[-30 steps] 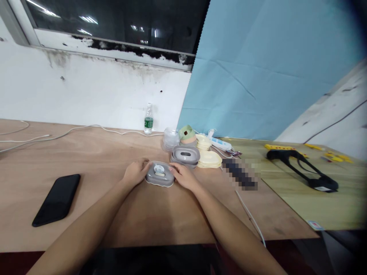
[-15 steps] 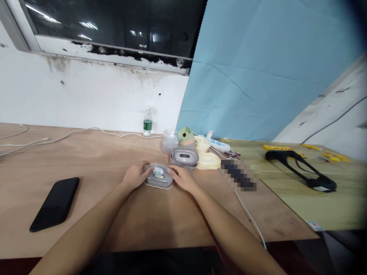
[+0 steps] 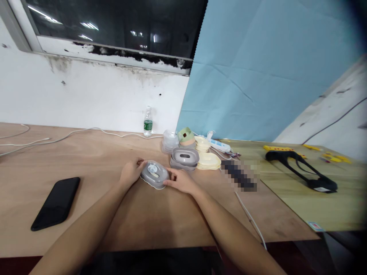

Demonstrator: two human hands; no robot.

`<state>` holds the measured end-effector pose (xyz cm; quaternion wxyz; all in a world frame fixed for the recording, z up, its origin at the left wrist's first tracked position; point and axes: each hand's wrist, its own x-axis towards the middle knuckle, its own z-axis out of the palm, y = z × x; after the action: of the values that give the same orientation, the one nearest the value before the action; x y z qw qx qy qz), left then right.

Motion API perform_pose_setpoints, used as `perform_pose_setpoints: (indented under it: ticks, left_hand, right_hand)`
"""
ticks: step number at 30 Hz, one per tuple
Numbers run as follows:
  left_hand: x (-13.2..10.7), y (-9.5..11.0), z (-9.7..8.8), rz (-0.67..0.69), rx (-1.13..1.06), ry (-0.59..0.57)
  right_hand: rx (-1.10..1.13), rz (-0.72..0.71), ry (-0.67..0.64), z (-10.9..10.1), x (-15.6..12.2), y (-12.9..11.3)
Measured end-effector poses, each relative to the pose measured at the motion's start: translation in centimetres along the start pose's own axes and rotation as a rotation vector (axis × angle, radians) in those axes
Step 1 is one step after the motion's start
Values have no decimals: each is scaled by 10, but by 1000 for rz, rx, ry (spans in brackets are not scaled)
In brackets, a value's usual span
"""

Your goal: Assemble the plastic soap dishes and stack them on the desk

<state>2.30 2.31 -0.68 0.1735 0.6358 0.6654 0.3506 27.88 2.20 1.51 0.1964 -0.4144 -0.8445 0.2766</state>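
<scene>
Between my hands is a grey oval soap box [image 3: 155, 181] with a clear lid and a round pale label on top, slightly turned on the tabletop. My left hand [image 3: 132, 172] grips its left side, fingers around the far left edge. On the opposite side, my right hand [image 3: 181, 180] has its thumb and fingers closed on the right end. Just behind my right hand stands a stack of grey oval trays [image 3: 184, 157], the top one with a slot in its middle. Cream oval pieces [image 3: 209, 160] are piled beside that stack.
Behind the stacks are clear lids [image 3: 170, 140], a green piece [image 3: 185, 134] and cream bowl-like parts [image 3: 202, 143]. A water bottle [image 3: 148, 122] stands by the wall. A black phone [image 3: 56, 203] lies at left. White cables, a power strip [image 3: 220, 145] and a black strap-like frame [image 3: 301, 170] are also present.
The soap box has turned clockwise and shifted slightly left. My right hand has moved from the lid's top edge down to its right end; my left hand has moved a little left.
</scene>
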Motion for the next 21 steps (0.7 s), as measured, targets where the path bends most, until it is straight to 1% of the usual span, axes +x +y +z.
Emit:
perform_pose_setpoints:
  ticks: [5, 10, 14, 17, 21]
  left_hand:
    - [0, -1, 0, -19, -34, 11]
    - [-6, 8, -5, 83, -74, 24]
    - [-10, 14, -6, 110, -69, 15]
    - [-10, 15, -6, 126, -29, 27]
    - [-10, 12, -5, 150, -6, 56]
  right_hand:
    - [15, 29, 7, 2, 0, -2]
    - [-13, 20, 19, 1, 0, -1]
    - [-27, 19, 26, 0, 1, 2]
    - [-17, 19, 40, 0, 1, 5]
    - [-12, 17, 102, 0, 2, 10]
